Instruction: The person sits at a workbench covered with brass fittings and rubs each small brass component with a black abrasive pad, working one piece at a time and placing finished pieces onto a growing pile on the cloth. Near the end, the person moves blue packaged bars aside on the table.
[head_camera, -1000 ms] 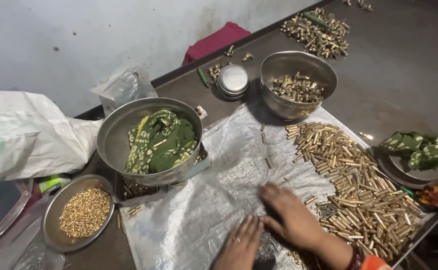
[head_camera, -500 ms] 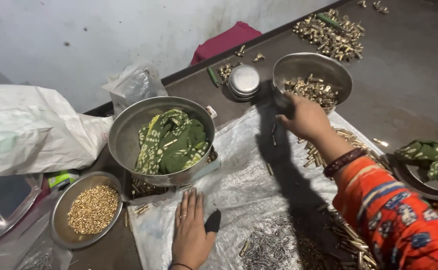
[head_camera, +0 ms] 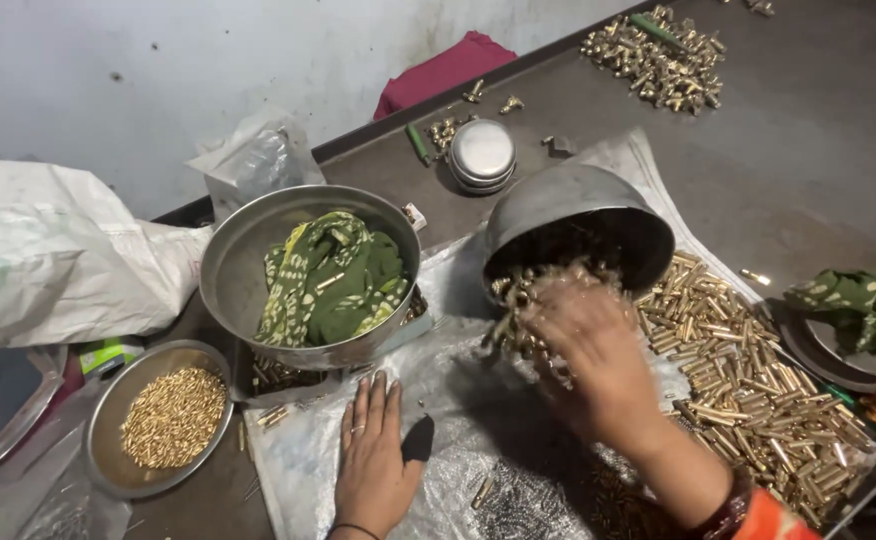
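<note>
Right hand (head_camera: pixel 593 345) is motion-blurred, fingers spread, raking small brass tube pieces (head_camera: pixel 518 310) out of the mouth of a tipped steel bowl (head_camera: pixel 573 220); can't tell if it grips any. That bowl sits dead centre, rounded dull-grey shell up, dark opening facing 6 o'clock. Left hand (head_camera: pixel 373 450) lies flat, palm down, fingers wide and holding nothing, on the crinkled silver plastic sheet (head_camera: pixel 298 470) at 6 o'clock. Loose heap of slim brass cylinders (head_camera: pixel 748 370) lies on the sheet at 4 o'clock, just beside the tipped bowl. At 9 o'clock of that bowl: larger round steel bowl (head_camera: pixel 228 260) holding a crumpled green patterned cloth (head_camera: pixel 333 275). At 8 o'clock: shallow metal dish (head_camera: pixel 98 440) of fine golden grains. Small round shiny tin (head_camera: pixel 483 155) at 12 o'clock; another brass pile (head_camera: pixel 658 50) at 1 o'clock on the dark tabletop (head_camera: pixel 818 150).
</note>
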